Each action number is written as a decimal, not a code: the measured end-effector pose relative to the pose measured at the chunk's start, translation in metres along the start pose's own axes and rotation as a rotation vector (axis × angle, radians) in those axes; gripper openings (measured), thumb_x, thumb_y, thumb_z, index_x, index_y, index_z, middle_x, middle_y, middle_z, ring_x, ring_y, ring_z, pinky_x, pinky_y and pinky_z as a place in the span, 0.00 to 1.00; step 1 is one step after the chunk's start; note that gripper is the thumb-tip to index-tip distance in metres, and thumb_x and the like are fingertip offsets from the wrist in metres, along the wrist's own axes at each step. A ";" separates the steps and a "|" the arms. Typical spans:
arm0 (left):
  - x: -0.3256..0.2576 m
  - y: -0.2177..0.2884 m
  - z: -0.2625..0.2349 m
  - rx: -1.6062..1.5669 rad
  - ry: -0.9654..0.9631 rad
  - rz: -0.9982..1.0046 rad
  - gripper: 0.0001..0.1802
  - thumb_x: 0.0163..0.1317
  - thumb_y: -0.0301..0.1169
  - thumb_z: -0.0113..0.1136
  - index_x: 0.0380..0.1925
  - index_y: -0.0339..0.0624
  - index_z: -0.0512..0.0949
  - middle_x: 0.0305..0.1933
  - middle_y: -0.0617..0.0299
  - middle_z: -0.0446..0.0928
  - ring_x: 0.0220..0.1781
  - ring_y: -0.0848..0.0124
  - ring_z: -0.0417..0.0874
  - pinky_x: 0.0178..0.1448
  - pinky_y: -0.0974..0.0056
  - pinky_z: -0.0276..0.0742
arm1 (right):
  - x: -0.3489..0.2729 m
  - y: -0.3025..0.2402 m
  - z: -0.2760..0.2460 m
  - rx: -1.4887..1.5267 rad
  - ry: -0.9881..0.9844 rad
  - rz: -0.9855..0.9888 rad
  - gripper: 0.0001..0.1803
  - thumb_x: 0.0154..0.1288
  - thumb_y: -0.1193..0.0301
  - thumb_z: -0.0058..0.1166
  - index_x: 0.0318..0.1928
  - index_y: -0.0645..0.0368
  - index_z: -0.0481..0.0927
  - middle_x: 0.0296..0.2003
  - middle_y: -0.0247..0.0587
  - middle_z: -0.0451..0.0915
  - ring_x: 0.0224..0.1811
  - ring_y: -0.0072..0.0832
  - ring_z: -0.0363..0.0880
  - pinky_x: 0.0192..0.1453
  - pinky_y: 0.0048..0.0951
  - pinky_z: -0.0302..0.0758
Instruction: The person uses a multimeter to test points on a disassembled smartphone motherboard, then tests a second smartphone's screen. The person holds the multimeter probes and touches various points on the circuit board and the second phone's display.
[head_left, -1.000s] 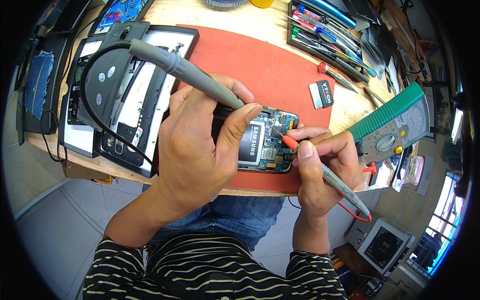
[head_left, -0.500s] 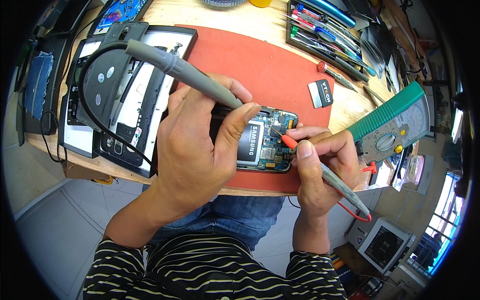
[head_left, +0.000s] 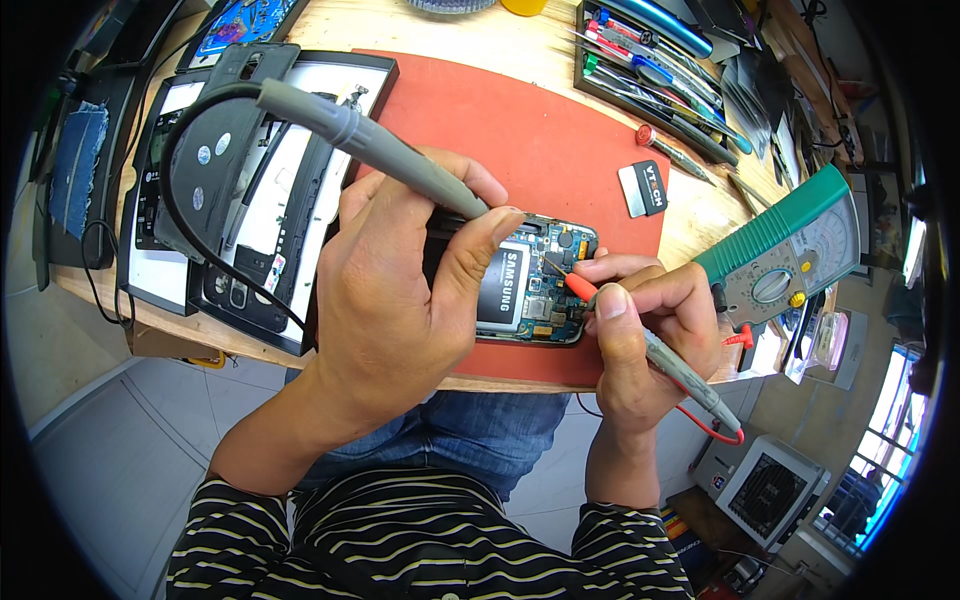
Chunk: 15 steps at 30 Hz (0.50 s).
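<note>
An opened smartphone with its circuit board (head_left: pixel 560 245) bare and a dark battery (head_left: pixel 505 292) lies on the red mat. My left hand (head_left: pixel 395 265) is closed around a grey test probe (head_left: pixel 385 150), whose tip is hidden behind the fingers at the phone's upper edge. A black cable arcs from that probe's far end. In my right hand (head_left: pixel 650 345), pinched like a pen, is a red-tipped test probe (head_left: pixel 580 287). Its thin metal point is at the board, beside the battery; whether it touches I cannot tell. A red wire trails from its back end.
A green analog multimeter (head_left: pixel 785 245) stands to the right. Behind it are a screwdriver (head_left: pixel 675 153), a small metal-and-black card-shaped piece (head_left: pixel 642 188) and a box of hand tools (head_left: pixel 650 70). Left of the red mat (head_left: pixel 450 110), a tray (head_left: pixel 385 75) holds phone covers and frames.
The red probe's point has shifted slightly down and right along the board. The phone and my left hand have moved a touch to the right.
</note>
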<state>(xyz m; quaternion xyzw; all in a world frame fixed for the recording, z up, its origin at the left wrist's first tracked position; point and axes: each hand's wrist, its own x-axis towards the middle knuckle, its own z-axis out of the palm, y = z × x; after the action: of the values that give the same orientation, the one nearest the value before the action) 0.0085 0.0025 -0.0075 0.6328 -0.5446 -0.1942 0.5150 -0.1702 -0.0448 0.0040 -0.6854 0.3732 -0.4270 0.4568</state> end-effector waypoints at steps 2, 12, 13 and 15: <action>0.000 0.000 -0.001 0.009 -0.004 0.008 0.08 0.66 0.21 0.60 0.43 0.34 0.73 0.41 0.59 0.78 0.46 0.71 0.84 0.48 0.71 0.79 | 0.000 0.001 0.001 0.002 0.000 -0.018 0.09 0.63 0.79 0.58 0.34 0.62 0.70 0.34 0.52 0.81 0.42 0.28 0.83 0.44 0.26 0.79; 0.000 -0.001 0.000 -0.022 -0.003 -0.003 0.08 0.66 0.20 0.60 0.43 0.33 0.73 0.42 0.59 0.77 0.47 0.71 0.84 0.49 0.70 0.78 | 0.000 0.000 0.000 -0.015 -0.006 -0.009 0.08 0.64 0.79 0.58 0.34 0.63 0.70 0.34 0.51 0.81 0.41 0.28 0.83 0.43 0.26 0.79; 0.000 -0.001 0.000 -0.010 -0.003 0.005 0.08 0.66 0.20 0.60 0.43 0.33 0.73 0.42 0.59 0.77 0.46 0.71 0.84 0.49 0.71 0.78 | 0.000 0.001 0.000 0.003 -0.002 -0.014 0.08 0.64 0.79 0.58 0.34 0.63 0.70 0.34 0.52 0.81 0.41 0.29 0.83 0.43 0.26 0.79; 0.000 -0.001 0.000 -0.017 -0.002 0.002 0.08 0.66 0.20 0.60 0.43 0.33 0.73 0.41 0.59 0.77 0.46 0.71 0.84 0.49 0.71 0.78 | 0.000 0.001 0.000 0.021 0.003 -0.010 0.08 0.64 0.80 0.58 0.34 0.63 0.70 0.34 0.52 0.81 0.42 0.29 0.83 0.45 0.28 0.79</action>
<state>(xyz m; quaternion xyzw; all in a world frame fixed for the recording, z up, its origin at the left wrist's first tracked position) 0.0086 0.0023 -0.0083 0.6275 -0.5442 -0.1992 0.5200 -0.1703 -0.0450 0.0025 -0.6816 0.3659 -0.4340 0.4616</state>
